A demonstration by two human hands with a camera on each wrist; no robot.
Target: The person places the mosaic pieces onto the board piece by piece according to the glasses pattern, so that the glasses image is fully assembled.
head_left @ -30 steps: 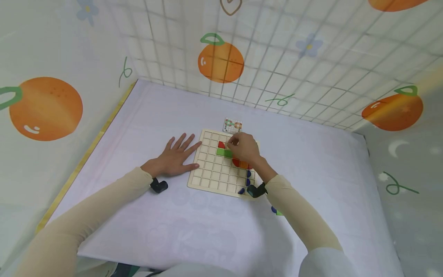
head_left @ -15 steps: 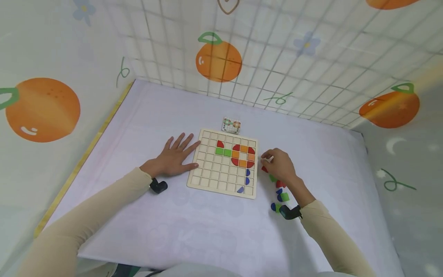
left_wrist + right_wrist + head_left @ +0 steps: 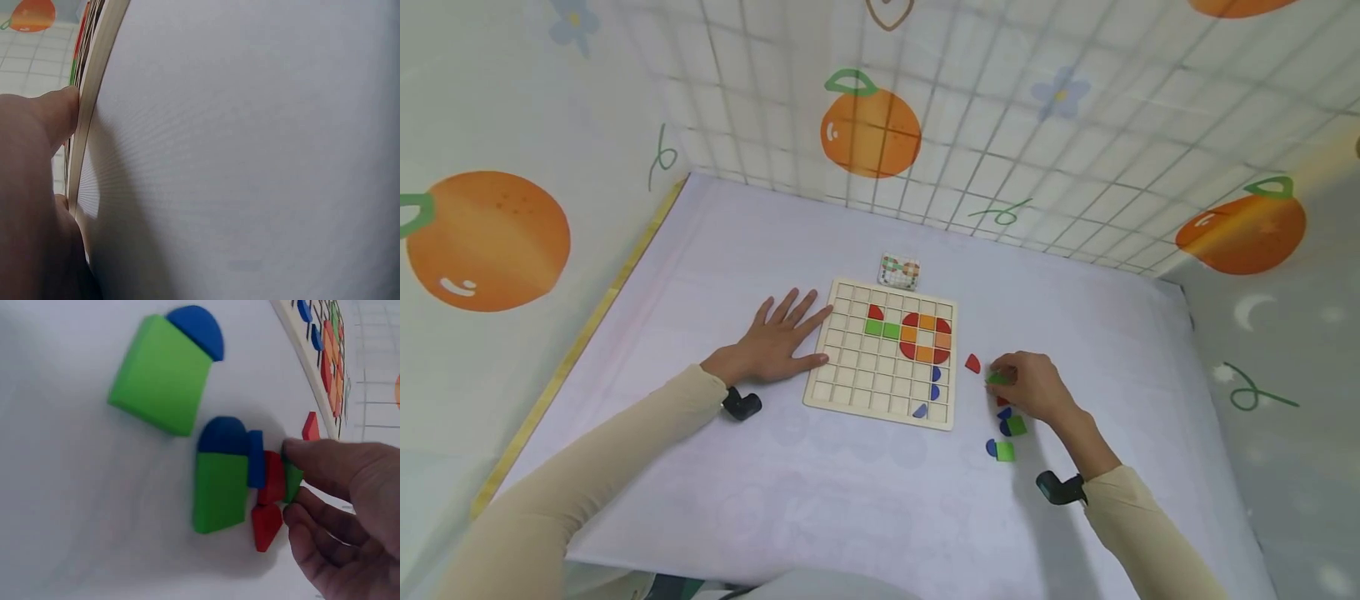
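Observation:
A wooden grid board (image 3: pixel 857 375) lies on the table with red, orange, green and blue pieces in some of its cells. My left hand (image 3: pixel 772 342) lies spread flat at the board's left side, and its thumb and index finger touch that edge. To the right of the board, my right hand (image 3: pixel 1030 385) pinches a green block (image 3: pixel 292 481) between thumb and fingers, low over the table. Close by in the right wrist view are red pieces (image 3: pixel 270 478), a thin blue piece (image 3: pixel 255 459) and a green square (image 3: pixel 220 490) against a blue half-round (image 3: pixel 224 436).
A small pattern card (image 3: pixel 899 272) lies beyond the board's far edge. One red quarter-round (image 3: pixel 973 363) sits alone between board and right hand. Nearer me, another green square (image 3: pixel 1005 452) touches a blue half-round (image 3: pixel 992 448). Printed cloth walls surround the table.
My right hand has moved from over the board to the loose pieces on the right and now holds a green block. The left hand has stayed at the board's edge.

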